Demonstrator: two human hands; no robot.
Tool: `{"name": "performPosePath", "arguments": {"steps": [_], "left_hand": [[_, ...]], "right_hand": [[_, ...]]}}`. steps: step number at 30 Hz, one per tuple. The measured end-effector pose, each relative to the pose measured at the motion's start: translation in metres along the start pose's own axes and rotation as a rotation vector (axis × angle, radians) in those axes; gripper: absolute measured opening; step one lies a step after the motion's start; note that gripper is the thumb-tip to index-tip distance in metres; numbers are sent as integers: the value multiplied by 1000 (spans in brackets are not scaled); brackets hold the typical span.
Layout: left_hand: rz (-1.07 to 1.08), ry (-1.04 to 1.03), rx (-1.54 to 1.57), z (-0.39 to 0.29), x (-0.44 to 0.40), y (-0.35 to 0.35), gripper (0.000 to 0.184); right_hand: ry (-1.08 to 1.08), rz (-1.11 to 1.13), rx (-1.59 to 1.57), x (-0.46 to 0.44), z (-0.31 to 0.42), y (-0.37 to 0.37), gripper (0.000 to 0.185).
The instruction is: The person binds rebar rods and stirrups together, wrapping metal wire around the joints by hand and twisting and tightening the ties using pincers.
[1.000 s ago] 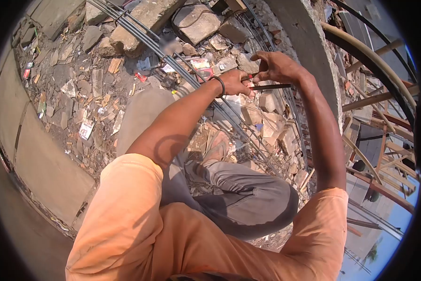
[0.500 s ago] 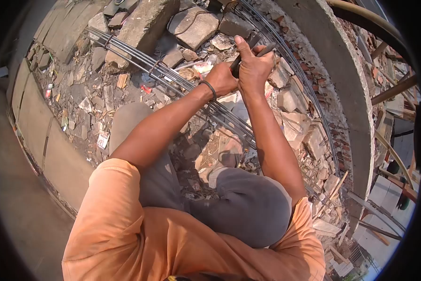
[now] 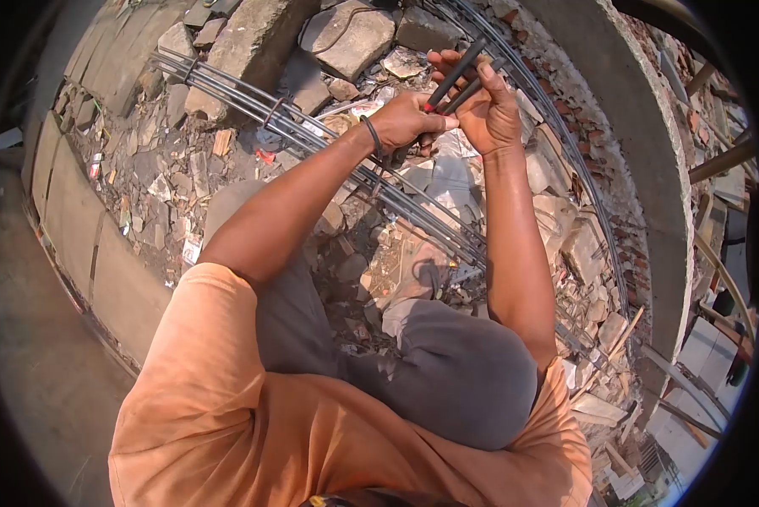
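Note:
A pair of long-handled pliers (image 3: 457, 74) with dark handles and a red mark points up and right between my hands. My right hand (image 3: 491, 118) holds the handles loosely, with its thumb raised and its fingers curled behind them. My left hand (image 3: 403, 125), with a dark band at its wrist, is closed beside the lower end of the pliers; what it grips is hidden, and so are the jaws. Just below both hands runs a bundle of steel rebar (image 3: 312, 131), crossed by rings of bent steel.
Broken concrete and rubble (image 3: 177, 160) cover the ground. A large concrete block (image 3: 253, 51) lies at the upper left, near a slab (image 3: 346, 38). More thin bars (image 3: 557, 139) curve along the low wall (image 3: 641, 169) at right. My bent knees are close beneath the rebar.
My right hand has turned palm-up and loosened its fingers around the pliers, shifting right. The pliers' handles now show more fully. My left hand stays near the same place.

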State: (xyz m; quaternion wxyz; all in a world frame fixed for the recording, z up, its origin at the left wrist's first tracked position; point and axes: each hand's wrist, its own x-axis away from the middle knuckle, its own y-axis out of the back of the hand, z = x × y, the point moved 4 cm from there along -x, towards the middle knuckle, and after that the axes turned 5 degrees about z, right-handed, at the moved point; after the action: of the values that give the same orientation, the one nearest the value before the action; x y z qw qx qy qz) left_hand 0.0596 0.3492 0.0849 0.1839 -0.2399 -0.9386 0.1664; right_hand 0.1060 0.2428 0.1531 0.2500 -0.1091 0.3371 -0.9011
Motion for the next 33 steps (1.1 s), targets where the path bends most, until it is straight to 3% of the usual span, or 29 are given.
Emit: {"name": "performPosePath", "arguments": {"steps": [2,4,5,8,9,12,13,17,20,21,22,24,26,29,33], "left_hand": [[231,64,96,8,-3,-3,24],[135,114,-13,-7,7,-2,24],[91,138,-64,-12,12,-5,24],[-450,-147,-757,-21,14,-24,33],[-572,-64,-873,-8,9,-27,39],[-348,-286,-614,5,-10,-1,31],[-209,-85,-489,-28,11,-10,23],[281,8,-85,0,2,-4,27],[180,112,-11,-2,6,-5,38],[110,207,-190,-7,10,2,48],[111,157,-609,-15,17,11,51],[44,-71,-822,8,46,40,49],[114,-169,-1324,31,74,55,38],[299,72,-1196,24,73,52,26],[248,-111,-1306,10,82,43,22]], "right_hand": [[-21,81,-180,-6,-5,2,41],[-98,274,-339,-11,-11,9,36],[-51,147,-319,-12,-13,14,26],[99,-606,-22,-2,-15,21,18],[135,-666,5,0,-16,10,14],[134,-392,246,3,-4,-14,16],[143,-148,213,0,0,-12,26],[6,134,-208,-9,-1,-8,38],[-99,384,-292,-12,-10,15,37],[-64,202,-219,-8,-10,18,36],[-12,98,-235,-1,-6,24,35],[72,-123,-271,23,-8,48,33],[133,-207,-265,46,-11,54,32],[257,-239,-252,67,-9,47,32],[400,-213,-192,100,-16,37,33]]}}
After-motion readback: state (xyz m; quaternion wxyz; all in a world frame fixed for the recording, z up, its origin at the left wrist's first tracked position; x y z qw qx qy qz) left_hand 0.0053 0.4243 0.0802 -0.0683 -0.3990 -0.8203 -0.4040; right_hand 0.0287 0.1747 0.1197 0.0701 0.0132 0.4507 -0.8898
